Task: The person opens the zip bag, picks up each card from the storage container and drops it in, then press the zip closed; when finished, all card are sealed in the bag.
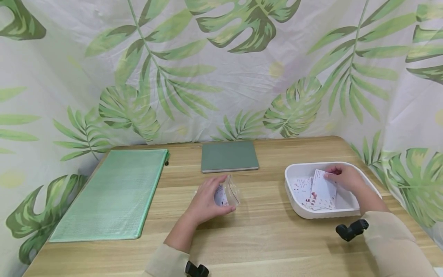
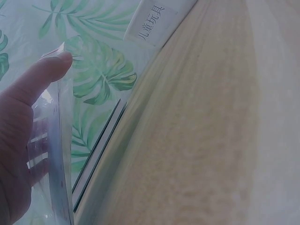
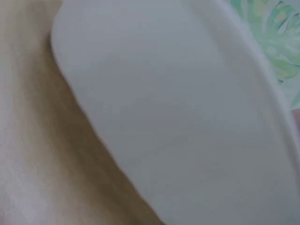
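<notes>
In the head view my left hand (image 1: 206, 202) grips a clear zip bag (image 1: 233, 191) above the middle of the table, with printed paper (image 1: 221, 195) showing inside it. The left wrist view has the thumb curled over the edge of the bag (image 2: 58, 140), and other fingers show through the plastic. On the right, my right hand (image 1: 346, 179) pinches the top corner of a white card (image 1: 322, 189) with red floral print. That card stands tilted inside a white plastic bin (image 1: 301, 212), in front of other printed cards (image 1: 302, 187). The bin's wall (image 3: 164, 117) fills most of the right wrist view.
A green mesh zip pouch (image 1: 114, 196) lies flat at the table's left. At the back middle lies a dark green notebook (image 1: 229, 155). The bin bears a label (image 2: 152, 21) with printed characters. Behind the wooden table (image 1: 256, 242) hangs a leaf-patterned cloth (image 1: 242, 77).
</notes>
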`<state>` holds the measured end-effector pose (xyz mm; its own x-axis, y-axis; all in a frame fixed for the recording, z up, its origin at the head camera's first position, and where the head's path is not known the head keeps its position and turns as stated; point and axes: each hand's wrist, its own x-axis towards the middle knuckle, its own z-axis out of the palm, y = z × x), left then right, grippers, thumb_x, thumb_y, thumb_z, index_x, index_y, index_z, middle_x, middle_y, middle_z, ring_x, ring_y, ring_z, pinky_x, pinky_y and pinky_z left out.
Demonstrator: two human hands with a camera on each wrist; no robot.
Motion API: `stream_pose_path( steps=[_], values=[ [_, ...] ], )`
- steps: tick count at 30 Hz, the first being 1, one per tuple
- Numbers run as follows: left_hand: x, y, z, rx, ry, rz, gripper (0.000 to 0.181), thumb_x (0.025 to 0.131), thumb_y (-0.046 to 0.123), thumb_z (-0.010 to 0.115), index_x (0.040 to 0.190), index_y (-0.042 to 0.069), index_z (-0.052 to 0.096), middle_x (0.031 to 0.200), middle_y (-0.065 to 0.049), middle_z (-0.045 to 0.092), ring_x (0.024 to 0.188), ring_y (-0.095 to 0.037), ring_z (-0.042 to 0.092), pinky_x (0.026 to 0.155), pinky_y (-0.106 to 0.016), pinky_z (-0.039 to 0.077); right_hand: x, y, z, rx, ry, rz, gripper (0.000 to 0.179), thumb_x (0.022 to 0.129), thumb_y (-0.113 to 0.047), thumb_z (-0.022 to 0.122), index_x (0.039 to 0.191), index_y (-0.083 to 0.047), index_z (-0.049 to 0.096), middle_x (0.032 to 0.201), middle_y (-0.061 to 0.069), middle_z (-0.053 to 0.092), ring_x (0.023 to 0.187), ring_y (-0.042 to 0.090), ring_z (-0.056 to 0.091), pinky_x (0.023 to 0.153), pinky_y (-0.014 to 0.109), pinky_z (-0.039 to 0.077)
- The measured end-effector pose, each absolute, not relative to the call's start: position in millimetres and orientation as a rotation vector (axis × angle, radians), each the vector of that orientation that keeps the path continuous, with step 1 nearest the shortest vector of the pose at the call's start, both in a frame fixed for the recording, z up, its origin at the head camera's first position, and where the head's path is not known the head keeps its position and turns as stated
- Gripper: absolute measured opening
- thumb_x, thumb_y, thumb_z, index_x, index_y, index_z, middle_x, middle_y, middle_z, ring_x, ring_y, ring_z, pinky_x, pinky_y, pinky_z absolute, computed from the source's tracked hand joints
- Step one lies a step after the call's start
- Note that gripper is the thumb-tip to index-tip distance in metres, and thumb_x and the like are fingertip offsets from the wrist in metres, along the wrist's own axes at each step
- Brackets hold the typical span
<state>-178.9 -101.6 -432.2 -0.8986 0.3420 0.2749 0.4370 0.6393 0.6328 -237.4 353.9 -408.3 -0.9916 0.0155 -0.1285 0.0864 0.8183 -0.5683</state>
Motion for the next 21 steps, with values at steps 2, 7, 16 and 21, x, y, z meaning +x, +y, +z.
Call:
stream_pose_path(
  steps=[2,7,16,21],
  values=[
    [-178.9,-101.7,-431.9,-0.649,-2.728,-1.109,0.092,0.066,0.043,0.085,0.145,0.014,0.046,0.139,-0.010,0.054,0.130,-0.029,0.047,0.108,-0.054,0.036,-237.2,355.0,-404.7,0.068,2.872,-0.931,0.032,0.094,-0.024,0.065,0.108,0.004,0.062,0.098,0.016,0.063,0.091,0.027,0.054,0.072,0.028,0.044],
    [-179.4,-102.0,-432.1,-0.647,-2.729,-1.114,0.093,0.066,0.044,0.084,0.145,0.013,0.046,0.140,-0.010,0.053,0.130,-0.029,0.047,0.108,-0.054,0.036,-235.0,356.4,-394.2,0.013,2.810,-1.001,0.042,0.094,-0.028,0.064,0.117,0.006,0.061,0.101,0.013,0.067,0.089,0.021,0.059,0.072,0.028,0.050],
    [-178.8,-101.7,-431.5,-0.640,-2.727,-1.125,0.093,0.066,0.044,0.084,0.145,0.012,0.047,0.139,-0.010,0.054,0.129,-0.030,0.048,0.108,-0.054,0.036,-225.5,349.1,-374.3,-0.063,2.780,-1.119,0.042,0.095,-0.016,0.061,0.127,0.012,0.056,0.113,0.026,0.067,0.082,0.006,0.062,0.070,0.025,0.057],
    [-179.0,-101.5,-431.9,-0.639,-2.728,-1.119,0.092,0.066,0.044,0.084,0.144,0.013,0.047,0.139,-0.010,0.054,0.130,-0.030,0.048,0.109,-0.054,0.036,-218.3,337.4,-361.6,-0.020,2.821,-1.175,0.049,0.097,-0.025,0.059,0.135,0.006,0.053,0.122,0.025,0.065,0.085,0.008,0.067,0.078,0.029,0.057]
  ],
)
